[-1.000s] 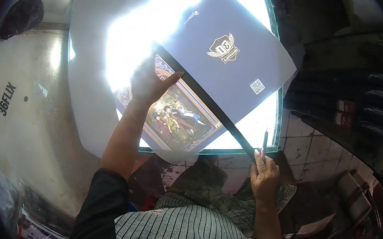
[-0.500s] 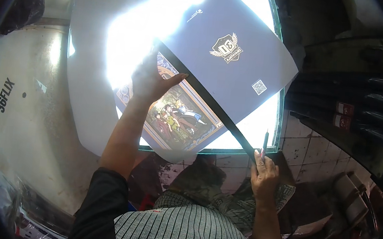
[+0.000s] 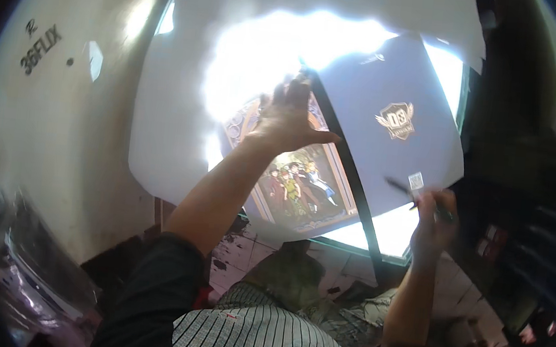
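A large printed sheet lies on a brightly lit glass table (image 3: 396, 228). Its dark blue side (image 3: 394, 78) carries a winged shield emblem and a small square code. On its other side is a framed illustration of several cartoon figures (image 3: 303, 186). A long dark straightedge (image 3: 351, 174) lies slantwise between the two. My left hand (image 3: 286, 124) is spread over the illustrated side, thumb reaching onto the straightedge; glare blurs its fingertips. My right hand (image 3: 433, 218) is closed on a dark pen-like tool (image 3: 400, 185), held over the sheet's right part. Its tip is too blurred to identify.
Large pale paper (image 3: 170, 116) spreads left of and beyond the print, partly washed out by glare. A pale panel (image 3: 98, 96) with dark lettering stands at the left. Plastic-wrapped items (image 3: 21, 269) are at lower left. Floor tiles (image 3: 243, 257) show below the table.
My right hand has let go of the straightedge's near end and moved up and right, with the pen-like tool now pointing left. My left hand stays spread on the sheet. The view has shifted.
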A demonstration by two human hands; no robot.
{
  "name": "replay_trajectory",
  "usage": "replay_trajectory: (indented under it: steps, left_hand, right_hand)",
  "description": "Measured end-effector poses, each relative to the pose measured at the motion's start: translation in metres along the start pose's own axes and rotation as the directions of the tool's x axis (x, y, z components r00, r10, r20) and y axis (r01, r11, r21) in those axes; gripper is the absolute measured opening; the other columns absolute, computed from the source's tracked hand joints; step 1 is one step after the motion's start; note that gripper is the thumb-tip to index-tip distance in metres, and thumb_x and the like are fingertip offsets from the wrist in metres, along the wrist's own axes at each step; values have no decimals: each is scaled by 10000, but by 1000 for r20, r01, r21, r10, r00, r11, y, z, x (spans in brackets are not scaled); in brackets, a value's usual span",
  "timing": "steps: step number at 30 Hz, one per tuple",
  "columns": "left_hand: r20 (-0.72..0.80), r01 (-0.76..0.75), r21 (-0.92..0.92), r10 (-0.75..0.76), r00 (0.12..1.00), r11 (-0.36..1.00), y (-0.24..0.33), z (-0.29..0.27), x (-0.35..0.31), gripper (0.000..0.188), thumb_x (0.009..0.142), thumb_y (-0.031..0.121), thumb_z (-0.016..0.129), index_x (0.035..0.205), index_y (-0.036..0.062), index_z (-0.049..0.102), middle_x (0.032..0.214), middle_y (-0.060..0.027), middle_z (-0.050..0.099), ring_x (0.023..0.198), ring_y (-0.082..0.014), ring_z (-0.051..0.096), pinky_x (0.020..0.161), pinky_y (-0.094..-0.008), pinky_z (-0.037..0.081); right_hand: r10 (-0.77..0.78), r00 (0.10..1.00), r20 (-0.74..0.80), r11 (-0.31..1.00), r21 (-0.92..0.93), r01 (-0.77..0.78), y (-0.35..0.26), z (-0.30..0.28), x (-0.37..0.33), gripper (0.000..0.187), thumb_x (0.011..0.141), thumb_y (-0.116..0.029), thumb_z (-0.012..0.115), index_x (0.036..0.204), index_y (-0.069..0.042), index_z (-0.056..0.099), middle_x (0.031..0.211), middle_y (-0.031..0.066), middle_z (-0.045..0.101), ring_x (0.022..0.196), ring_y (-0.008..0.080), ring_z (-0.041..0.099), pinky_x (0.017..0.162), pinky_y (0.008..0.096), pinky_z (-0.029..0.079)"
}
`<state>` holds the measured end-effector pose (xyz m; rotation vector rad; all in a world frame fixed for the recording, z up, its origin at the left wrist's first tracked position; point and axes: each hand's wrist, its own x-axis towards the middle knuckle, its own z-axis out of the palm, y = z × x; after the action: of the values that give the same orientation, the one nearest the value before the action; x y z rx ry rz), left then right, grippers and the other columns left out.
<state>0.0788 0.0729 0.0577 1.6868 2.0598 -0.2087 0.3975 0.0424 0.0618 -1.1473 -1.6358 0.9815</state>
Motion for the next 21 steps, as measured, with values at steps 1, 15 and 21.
replay_trajectory:
  steps: [1, 15, 21]
  left_hand:
    - [3, 6, 7, -6, 1000, 1000, -3, -1, -2, 1351, 656, 831, 721, 1576, 24, 148, 1655, -206, 114, 1537, -404, 48, 1229, -616, 77]
    - [-62, -34, -75, 29, 998, 997, -17, 8, -8, 1338, 675, 814, 722, 1605, 67, 116, 1663, -172, 125, 1537, -395, 67, 1215, -648, 59]
    - [-90, -63, -67, 57, 994, 996, -19, 22, 0, 1358, 673, 882, 648, 1606, 62, 99, 1674, -162, 93, 1538, -400, 62, 1198, -660, 63]
  right_hand:
    - [120, 993, 7, 986, 119, -120, -9, 37, 32, 88, 970, -82, 643, 995, 3, 648, 800, 78, 704, 701, 127, 662, 636, 276, 519]
    - [-37, 983, 182, 999, 15, 35, 18, 184, 141, 145, 949, -129, 670, 1035, -13, 660, 939, 193, 742, 846, 310, 755, 716, 372, 585]
    - [-62, 972, 227, 970, -215, 111, 26, 107, 56, 233, 944, -99, 699, 1157, -30, 634, 1065, 175, 725, 1036, 322, 713, 881, 394, 558]
